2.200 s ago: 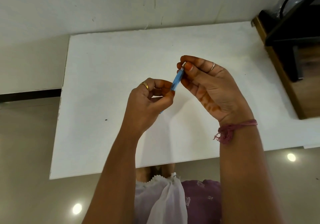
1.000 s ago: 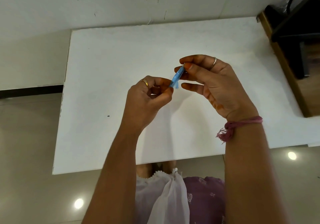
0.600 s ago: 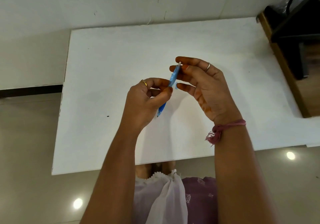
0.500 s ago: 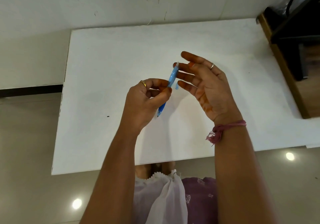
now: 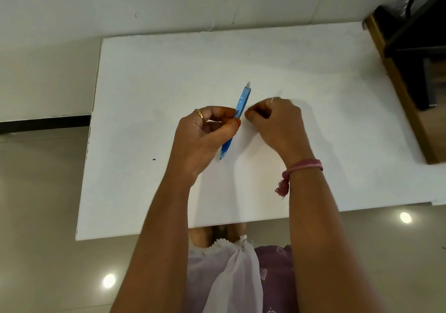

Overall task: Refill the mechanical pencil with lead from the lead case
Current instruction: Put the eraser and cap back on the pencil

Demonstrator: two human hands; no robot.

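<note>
Blue mechanical pencil [image 5: 237, 117] was pinched in the left hand [image 5: 205, 138] between thumb and curled fingers, held above the white counter [image 5: 144, 95]. It lay tilted, pale cap end up and away from the person, dark tip down and toward them. A gold ring [image 5: 198, 113] showed on 1 finger of that hand.

The right hand [image 5: 277, 121] sat just beside the pencil, not touching it, its fingers curled in tight with fingertips together. Whether it pinched anything could not be told; a faint pale thin sliver showed at its far knuckles, too small to identify. A pink thread band [image 5: 301, 167] with a tassel circled the right wrist.

Half a second earlier the right hand had been spread open, fingers straight, at the pencil's cap end. Since then it had drawn off to the right and closed up, turned knuckles-up. Before that, both hands had worked the cap end together. The left hand's grip on the barrel was unchanged, and more of the pencil's upper half now showed clear.

Counter was a plain white board set against a pale scuffed wall [image 5: 169, 3], with 1 small dark speck [image 5: 154, 159] near its left side. A wooden unit [image 5: 395, 90] holding dark gear stood at the right edge. Glossy beige floor [image 5: 43, 192] below showed round light reflections. No lead case was seen.
</note>
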